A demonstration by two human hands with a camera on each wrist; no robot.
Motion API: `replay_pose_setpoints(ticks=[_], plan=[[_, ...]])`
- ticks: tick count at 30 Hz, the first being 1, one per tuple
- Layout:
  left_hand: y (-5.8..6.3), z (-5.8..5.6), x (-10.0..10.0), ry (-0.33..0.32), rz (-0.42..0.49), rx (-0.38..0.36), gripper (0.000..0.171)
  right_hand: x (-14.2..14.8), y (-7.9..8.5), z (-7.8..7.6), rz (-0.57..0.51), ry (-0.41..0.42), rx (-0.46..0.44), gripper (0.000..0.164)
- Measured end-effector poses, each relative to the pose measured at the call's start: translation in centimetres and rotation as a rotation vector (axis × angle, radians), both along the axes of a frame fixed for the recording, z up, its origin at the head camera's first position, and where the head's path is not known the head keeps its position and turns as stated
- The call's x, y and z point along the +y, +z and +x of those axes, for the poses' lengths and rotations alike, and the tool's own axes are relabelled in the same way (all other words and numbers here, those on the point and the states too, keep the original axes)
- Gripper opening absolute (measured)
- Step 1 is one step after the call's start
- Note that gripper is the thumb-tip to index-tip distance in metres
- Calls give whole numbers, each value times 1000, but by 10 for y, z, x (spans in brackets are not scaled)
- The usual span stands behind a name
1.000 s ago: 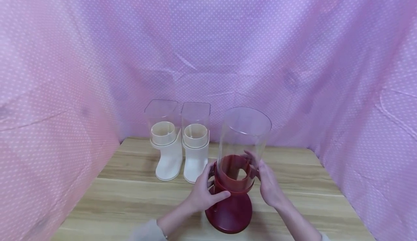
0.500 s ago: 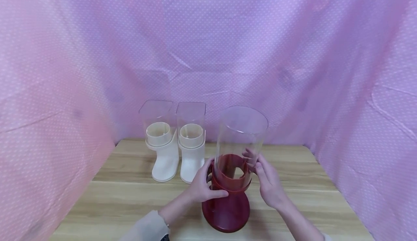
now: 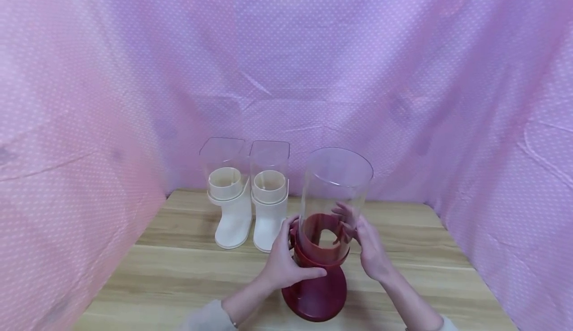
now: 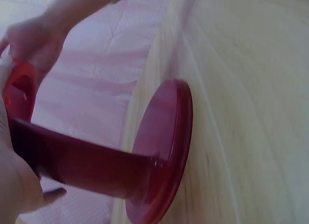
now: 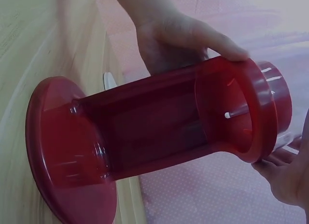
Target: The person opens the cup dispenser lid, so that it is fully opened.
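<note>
A dark red dispenser stand [image 3: 315,298] with a round foot rests on the table near the front middle. In its ring collar [image 5: 260,108] sits a tall clear cylinder [image 3: 335,197], open at the top. My left hand [image 3: 284,264] grips the stand's upper part from the left, thumb across the front just under the collar. On the other side my right hand [image 3: 373,254] touches the cylinder and collar, its fingers spread and seen through the clear wall. The right wrist view shows the left thumb lying along the collar rim.
Two white dispenser stands [image 3: 234,224] [image 3: 268,226] with clear square containers [image 3: 222,152] [image 3: 270,154] stand side by side at the back left. The wooden table [image 3: 179,276] is enclosed by pink dotted cloth [image 3: 286,72].
The left thumb has slid a little to the right across the stand's front. The right fingers have spread along the cylinder. The stand and white dispensers keep their places; the view swayed slightly.
</note>
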State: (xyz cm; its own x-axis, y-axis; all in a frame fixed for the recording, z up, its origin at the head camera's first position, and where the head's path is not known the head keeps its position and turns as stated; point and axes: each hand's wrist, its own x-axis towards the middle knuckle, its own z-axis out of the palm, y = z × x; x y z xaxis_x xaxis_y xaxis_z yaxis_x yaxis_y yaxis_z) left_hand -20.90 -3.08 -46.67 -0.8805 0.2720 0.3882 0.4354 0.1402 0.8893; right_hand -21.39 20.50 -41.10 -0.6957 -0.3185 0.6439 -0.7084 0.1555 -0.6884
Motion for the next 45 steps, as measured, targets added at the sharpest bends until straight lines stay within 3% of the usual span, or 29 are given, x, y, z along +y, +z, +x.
replay_pose_setpoints(ticks=[8, 10, 14, 22, 25, 29, 36, 45], plan=[[-2, -25, -13, -246, 75, 158, 100, 10, 2, 5, 5, -31, -62, 50], [-1, -28, -14, -274, 89, 181, 94, 11, 3, 6, 13, -22, -68, 49], [0, -26, -8, -214, 67, 182, 85, 10, 4, 8, 28, -22, -75, 48], [2, -11, 4, -18, 29, 243, 100, 4, 3, 1, -12, 36, -70, 51], [7, -13, 0, -7, 24, 262, 114, 3, 4, -1, -28, 18, -66, 51], [19, -21, -9, -52, 19, 311, 131, 2, 7, -1, -53, -22, -73, 50], [30, -32, -16, -121, 23, 392, 137, 2, 11, 3, -36, -7, -97, 47], [25, -20, -5, 21, 23, 423, 136, 1, 13, -3, 13, -29, -74, 48]])
